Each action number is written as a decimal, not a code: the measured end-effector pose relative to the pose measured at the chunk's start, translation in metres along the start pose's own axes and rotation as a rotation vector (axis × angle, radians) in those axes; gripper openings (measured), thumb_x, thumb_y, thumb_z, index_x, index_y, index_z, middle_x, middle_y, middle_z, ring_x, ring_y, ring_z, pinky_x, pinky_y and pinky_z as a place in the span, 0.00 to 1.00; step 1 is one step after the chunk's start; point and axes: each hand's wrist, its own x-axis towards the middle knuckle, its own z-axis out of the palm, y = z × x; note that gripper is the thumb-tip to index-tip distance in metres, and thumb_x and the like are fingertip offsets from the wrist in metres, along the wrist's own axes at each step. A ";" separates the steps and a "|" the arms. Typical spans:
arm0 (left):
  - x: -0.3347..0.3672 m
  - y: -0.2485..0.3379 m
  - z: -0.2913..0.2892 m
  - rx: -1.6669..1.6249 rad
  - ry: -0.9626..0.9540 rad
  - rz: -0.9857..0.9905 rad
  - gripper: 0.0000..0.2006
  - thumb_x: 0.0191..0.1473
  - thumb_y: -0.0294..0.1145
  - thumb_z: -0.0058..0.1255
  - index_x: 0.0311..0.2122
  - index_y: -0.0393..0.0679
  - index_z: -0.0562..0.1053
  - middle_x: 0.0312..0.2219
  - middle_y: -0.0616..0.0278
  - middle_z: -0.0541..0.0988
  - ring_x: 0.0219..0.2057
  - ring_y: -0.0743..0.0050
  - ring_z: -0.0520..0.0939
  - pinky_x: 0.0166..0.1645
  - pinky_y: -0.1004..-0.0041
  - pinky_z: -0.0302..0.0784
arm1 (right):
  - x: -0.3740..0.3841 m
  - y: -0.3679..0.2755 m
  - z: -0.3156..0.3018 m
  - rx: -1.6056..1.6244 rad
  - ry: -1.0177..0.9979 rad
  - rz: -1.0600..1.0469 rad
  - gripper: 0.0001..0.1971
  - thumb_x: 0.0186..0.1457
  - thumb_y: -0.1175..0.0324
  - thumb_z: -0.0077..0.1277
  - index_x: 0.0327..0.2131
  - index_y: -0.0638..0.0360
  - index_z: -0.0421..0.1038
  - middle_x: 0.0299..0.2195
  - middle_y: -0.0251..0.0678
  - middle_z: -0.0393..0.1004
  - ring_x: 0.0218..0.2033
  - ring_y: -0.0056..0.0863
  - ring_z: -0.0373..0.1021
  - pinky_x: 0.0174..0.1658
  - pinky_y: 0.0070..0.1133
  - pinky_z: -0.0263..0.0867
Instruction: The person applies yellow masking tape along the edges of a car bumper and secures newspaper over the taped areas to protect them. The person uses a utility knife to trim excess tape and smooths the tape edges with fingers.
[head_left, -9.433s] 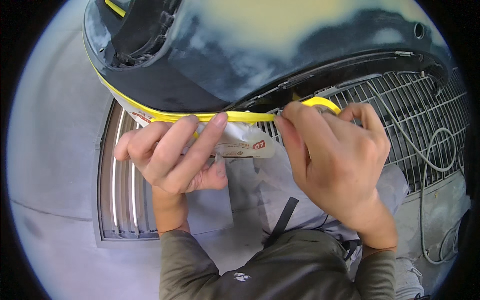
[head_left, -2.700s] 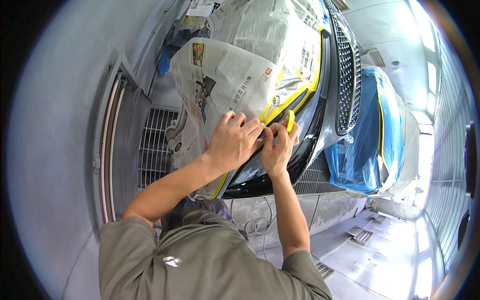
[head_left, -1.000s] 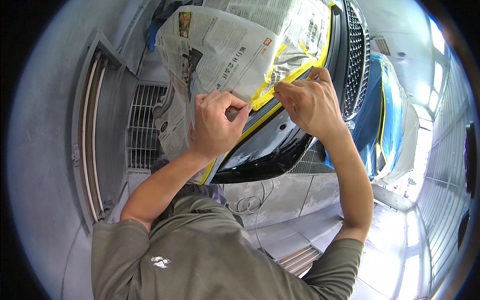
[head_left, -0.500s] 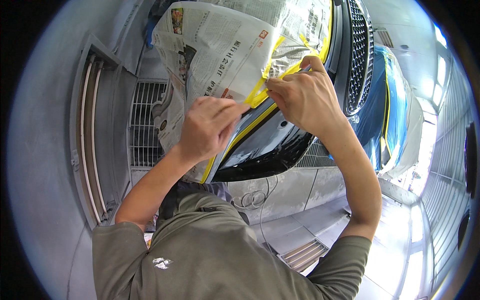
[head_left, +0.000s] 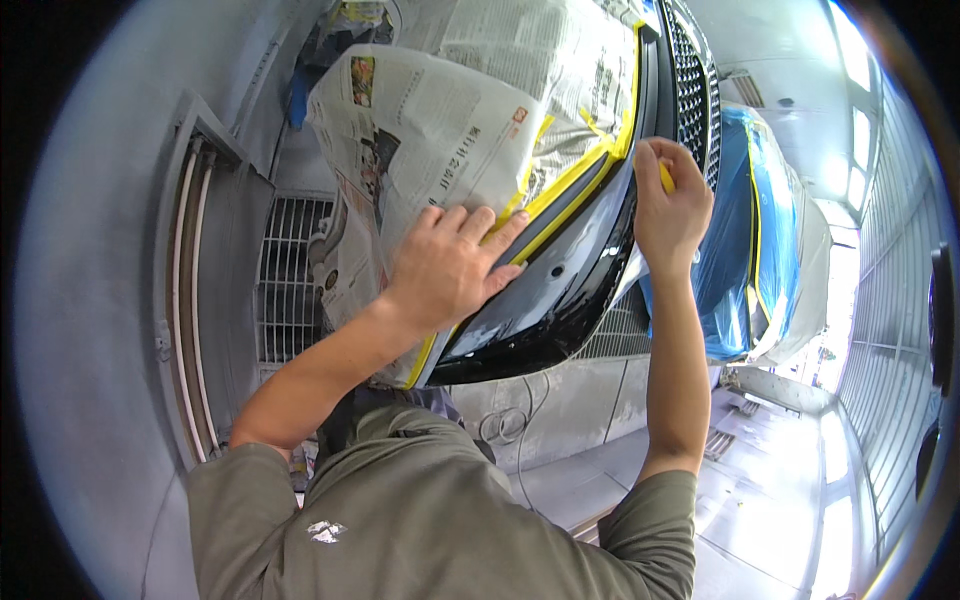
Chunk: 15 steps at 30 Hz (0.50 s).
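Note:
My left hand (head_left: 440, 262) lies with fingers spread on the lower edge of the newspaper sheet (head_left: 435, 110). Its fingertips touch the yellow masking tape (head_left: 572, 183) that runs along that edge. Below this is a grey and glossy black car bumper (head_left: 520, 300), with a second yellow tape line along its top. To the right, my right hand (head_left: 675, 205) is raised in front of the bumper and grille, its fingers curled round a small piece of yellow masking tape (head_left: 667, 178). How much tape the hand hides cannot be seen.
The black mesh grille (head_left: 692, 90) rises at the upper right. Beyond it hangs blue plastic sheeting (head_left: 725, 260) with yellow tape. A metal floor grating (head_left: 290, 270) and a framed wall recess (head_left: 185, 290) are at left. A thin hose (head_left: 510, 425) coils on the floor.
My right hand has left the taped paper edge and moved right, with yellow tape in its fingers. My left hand has gone from a pinch to spread fingers, slightly to the right.

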 end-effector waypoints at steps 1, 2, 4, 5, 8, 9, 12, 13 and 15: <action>0.001 0.000 0.000 -0.006 0.003 0.015 0.27 0.63 0.51 0.57 0.63 0.49 0.76 0.39 0.62 0.76 0.40 0.63 0.77 0.49 0.63 0.69 | -0.005 -0.001 -0.005 -0.004 -0.005 -0.023 0.09 0.64 0.67 0.60 0.39 0.64 0.82 0.25 0.40 0.82 0.25 0.17 0.75 0.28 0.18 0.68; 0.001 0.001 -0.001 -0.008 0.001 0.020 0.28 0.63 0.52 0.57 0.63 0.50 0.75 0.38 0.62 0.76 0.40 0.63 0.77 0.49 0.63 0.69 | -0.010 -0.002 -0.003 0.008 -0.051 -0.204 0.09 0.64 0.67 0.60 0.40 0.64 0.82 0.29 0.40 0.84 0.26 0.21 0.76 0.30 0.20 0.70; 0.003 -0.001 -0.003 -0.056 -0.145 0.012 0.30 0.63 0.51 0.56 0.67 0.50 0.72 0.48 0.59 0.77 0.50 0.62 0.77 0.55 0.62 0.69 | -0.031 -0.007 0.000 -0.100 -0.189 -0.351 0.07 0.63 0.67 0.60 0.40 0.60 0.83 0.34 0.41 0.85 0.33 0.37 0.78 0.48 0.31 0.70; 0.009 -0.007 -0.002 -0.100 -0.011 0.070 0.30 0.64 0.50 0.56 0.68 0.50 0.71 0.52 0.58 0.76 0.54 0.60 0.75 0.58 0.60 0.68 | -0.041 -0.009 0.001 -0.096 -0.229 -0.303 0.07 0.64 0.69 0.58 0.42 0.59 0.82 0.34 0.41 0.84 0.34 0.39 0.77 0.54 0.32 0.65; 0.027 -0.028 0.007 -0.258 0.115 0.120 0.31 0.67 0.44 0.52 0.72 0.51 0.65 0.72 0.53 0.61 0.74 0.50 0.59 0.73 0.52 0.55 | -0.051 -0.013 0.006 -0.057 -0.260 -0.268 0.10 0.65 0.72 0.53 0.46 0.61 0.80 0.28 0.38 0.80 0.35 0.34 0.74 0.50 0.29 0.67; 0.039 -0.042 0.014 -0.262 0.127 0.042 0.31 0.67 0.45 0.51 0.73 0.52 0.64 0.73 0.53 0.60 0.74 0.48 0.58 0.74 0.51 0.53 | -0.053 -0.015 0.008 -0.034 -0.274 -0.238 0.10 0.64 0.73 0.53 0.47 0.61 0.80 0.26 0.37 0.78 0.33 0.34 0.74 0.52 0.29 0.65; 0.061 -0.080 0.037 -0.238 0.170 -0.085 0.33 0.69 0.51 0.46 0.74 0.52 0.60 0.76 0.52 0.54 0.76 0.45 0.52 0.77 0.46 0.44 | -0.053 -0.021 0.008 -0.009 -0.291 -0.268 0.13 0.64 0.75 0.51 0.50 0.62 0.79 0.21 0.34 0.72 0.27 0.32 0.72 0.54 0.30 0.64; 0.065 -0.092 0.043 -0.251 0.220 -0.080 0.33 0.69 0.51 0.46 0.74 0.51 0.60 0.75 0.52 0.55 0.76 0.45 0.52 0.77 0.46 0.44 | -0.052 -0.024 0.008 -0.008 -0.281 -0.304 0.13 0.64 0.76 0.51 0.50 0.63 0.79 0.20 0.33 0.72 0.26 0.32 0.71 0.54 0.30 0.64; 0.068 -0.105 0.048 -0.289 0.187 -0.128 0.34 0.69 0.52 0.45 0.75 0.50 0.59 0.75 0.52 0.56 0.76 0.45 0.51 0.77 0.46 0.44 | -0.053 -0.029 0.006 -0.010 -0.334 -0.307 0.16 0.63 0.77 0.51 0.53 0.66 0.76 0.20 0.34 0.72 0.25 0.32 0.71 0.54 0.30 0.65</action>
